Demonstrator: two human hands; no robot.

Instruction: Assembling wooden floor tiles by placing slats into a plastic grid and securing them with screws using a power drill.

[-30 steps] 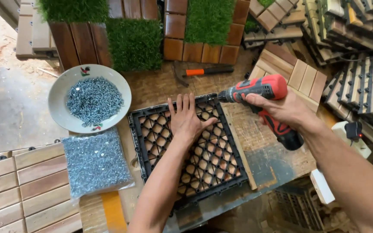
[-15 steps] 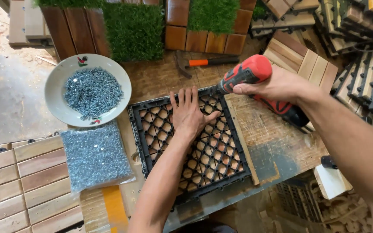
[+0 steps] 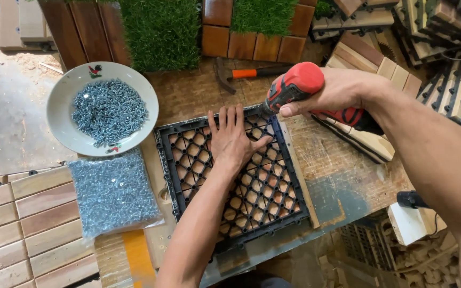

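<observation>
Black plastic grid tile [image 3: 241,197] lies mid-frame on the workbench [image 3: 342,176], pinned flat by the left hand [image 3: 232,140], fingers spread. Right hand [image 3: 337,90] grips a red drill [image 3: 300,85] at its upper corner; screw bowl [image 3: 60,114] waits upper left.

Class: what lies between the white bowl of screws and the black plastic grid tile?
Head view: only bare wooden bench separates white bowl from black grid tile.

Bowl of screws [image 3: 102,109], bagged screws [image 3: 114,193], hammer [image 3: 244,73], grass tiles [image 3: 161,32] at bench rear.
</observation>
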